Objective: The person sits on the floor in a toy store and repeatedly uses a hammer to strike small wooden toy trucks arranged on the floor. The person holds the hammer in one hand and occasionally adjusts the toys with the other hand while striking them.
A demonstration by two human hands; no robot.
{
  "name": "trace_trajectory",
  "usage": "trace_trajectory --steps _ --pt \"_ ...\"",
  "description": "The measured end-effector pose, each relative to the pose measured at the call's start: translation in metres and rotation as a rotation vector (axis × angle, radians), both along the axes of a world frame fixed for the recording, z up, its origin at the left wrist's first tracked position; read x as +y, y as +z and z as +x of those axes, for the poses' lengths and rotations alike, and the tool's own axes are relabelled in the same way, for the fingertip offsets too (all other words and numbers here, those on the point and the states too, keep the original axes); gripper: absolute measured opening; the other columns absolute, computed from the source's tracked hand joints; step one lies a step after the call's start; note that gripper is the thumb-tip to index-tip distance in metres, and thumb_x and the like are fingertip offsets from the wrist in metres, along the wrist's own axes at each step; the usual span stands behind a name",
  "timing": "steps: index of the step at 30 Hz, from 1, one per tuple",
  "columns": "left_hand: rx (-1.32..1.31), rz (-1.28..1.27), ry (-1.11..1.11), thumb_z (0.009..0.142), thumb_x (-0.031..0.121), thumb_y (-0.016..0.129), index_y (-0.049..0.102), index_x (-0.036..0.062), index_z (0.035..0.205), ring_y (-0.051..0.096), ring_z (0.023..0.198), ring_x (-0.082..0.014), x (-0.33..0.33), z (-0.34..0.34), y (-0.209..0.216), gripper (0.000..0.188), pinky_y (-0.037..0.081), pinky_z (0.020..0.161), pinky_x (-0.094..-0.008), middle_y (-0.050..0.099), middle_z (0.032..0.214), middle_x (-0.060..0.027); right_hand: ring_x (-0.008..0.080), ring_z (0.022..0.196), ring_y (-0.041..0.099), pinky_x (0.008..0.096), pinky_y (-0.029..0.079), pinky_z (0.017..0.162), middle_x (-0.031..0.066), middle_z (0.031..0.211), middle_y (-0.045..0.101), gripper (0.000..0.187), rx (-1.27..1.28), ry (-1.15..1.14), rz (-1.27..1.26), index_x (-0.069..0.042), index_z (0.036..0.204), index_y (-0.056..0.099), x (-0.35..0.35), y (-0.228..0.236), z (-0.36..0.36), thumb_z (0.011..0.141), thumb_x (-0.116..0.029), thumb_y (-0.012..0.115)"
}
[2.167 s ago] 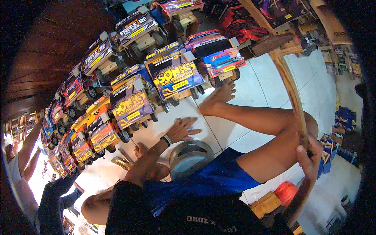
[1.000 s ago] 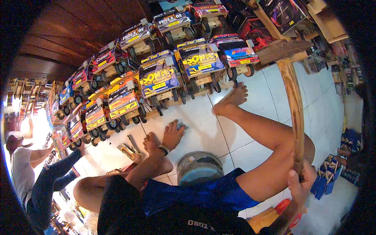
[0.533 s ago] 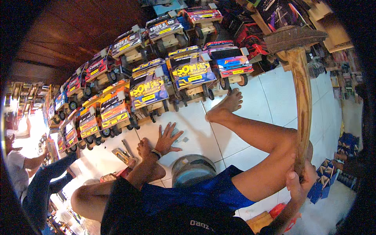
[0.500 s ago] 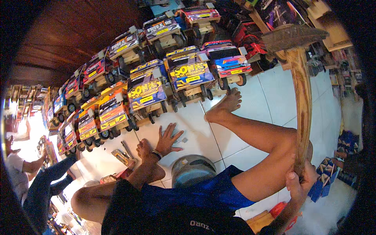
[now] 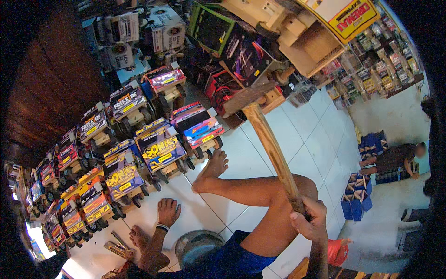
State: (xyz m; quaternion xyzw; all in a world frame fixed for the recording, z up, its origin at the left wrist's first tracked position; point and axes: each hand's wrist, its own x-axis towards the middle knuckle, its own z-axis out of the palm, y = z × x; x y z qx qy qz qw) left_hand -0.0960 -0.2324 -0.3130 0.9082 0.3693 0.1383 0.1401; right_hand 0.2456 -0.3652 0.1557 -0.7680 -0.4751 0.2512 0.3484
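Note:
My right hand [image 5: 311,219] is wrapped round the lower end of a hammer's wooden handle. The hammer [image 5: 274,158] slants up and leftward, its dark, worn head over the tiled floor beyond my raised knee. Low over the white tiles is my left hand [image 5: 168,213], with a band on its wrist. Its fingers are bent and drawn together, and whatever they may hold is hidden. Beside it are my left foot [image 5: 139,236] and a yellowish metal hand tool [image 5: 120,249]. Rows of painted wooden toy trucks [image 5: 160,149] stand just beyond that hand.
A grey bucket-like container [image 5: 197,246] stands between my legs. Boxes [image 5: 165,28] and larger wooden toy trucks [image 5: 297,37] are piled at the back. Blue boxes [image 5: 357,195] sit at right, near another person [image 5: 397,158]. A red plastic bag [image 5: 338,251] lies by my right forearm.
The view has swung to the right, bringing the other person and back boxes in. My left hand's spread fingers have drawn together. The hammer now leans leftward, still in my right hand.

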Motion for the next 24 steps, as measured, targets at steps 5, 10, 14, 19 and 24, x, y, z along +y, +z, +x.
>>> trace_trajectory --steps 5,10,14,19,24 --pt "-0.014 -0.006 -0.064 0.088 0.034 0.071 0.066 0.0094 0.097 0.061 0.099 -0.0361 0.014 -0.005 0.003 0.026 0.049 0.085 -0.0507 0.065 0.102 -0.0133 0.0054 0.045 0.049 0.0240 0.034 0.040 -0.0010 0.060 0.057 0.034 0.093 0.000 0.006 0.005 0.104 0.065 -0.004 -0.006 -0.003 0.097 -0.028 0.072" --pt "-0.144 -0.138 -0.018 0.091 0.030 0.067 0.065 0.0068 0.097 0.066 0.081 -0.0367 0.025 -0.006 0.008 0.024 0.055 0.070 -0.0495 0.069 0.092 -0.0157 0.0048 0.049 0.050 0.0233 0.038 0.042 -0.0027 0.065 0.057 0.034 0.303 -0.144 -0.020 0.000 0.115 0.065 0.002 0.001 -0.008 0.099 -0.029 0.071" --pt "-0.120 -0.329 0.021 0.091 0.029 0.066 0.065 0.0064 0.095 0.068 0.078 -0.0350 0.035 -0.018 0.014 0.024 0.056 0.066 -0.0481 0.069 0.088 -0.0152 0.0037 0.050 0.049 0.0224 0.039 0.042 -0.0043 0.066 0.054 0.037 0.341 -0.231 -0.044 -0.002 0.122 0.063 0.010 0.007 -0.015 0.099 -0.030 0.072" --pt "-0.198 -0.747 0.220 0.089 0.030 0.069 0.066 0.0075 0.090 0.067 0.086 -0.0299 0.042 -0.048 0.032 0.023 0.054 0.066 -0.0447 0.067 0.088 -0.0108 0.0034 0.048 0.046 0.0229 0.036 0.040 -0.0047 0.065 0.053 0.043 0.296 -0.208 0.047 -0.004 0.128 0.061 0.015 0.005 -0.018 0.098 -0.032 0.072" --pt "-0.499 -1.182 0.369 0.093 0.029 0.068 0.063 0.0063 0.089 0.064 0.085 -0.0172 0.043 -0.087 0.062 0.023 0.054 0.066 -0.0353 0.064 0.089 -0.0037 0.0037 0.047 0.042 0.0217 0.034 0.040 -0.0056 0.065 0.050 0.060 0.234 -0.165 0.066 -0.004 0.136 0.058 0.009 -0.004 -0.013 0.096 -0.047 0.071"
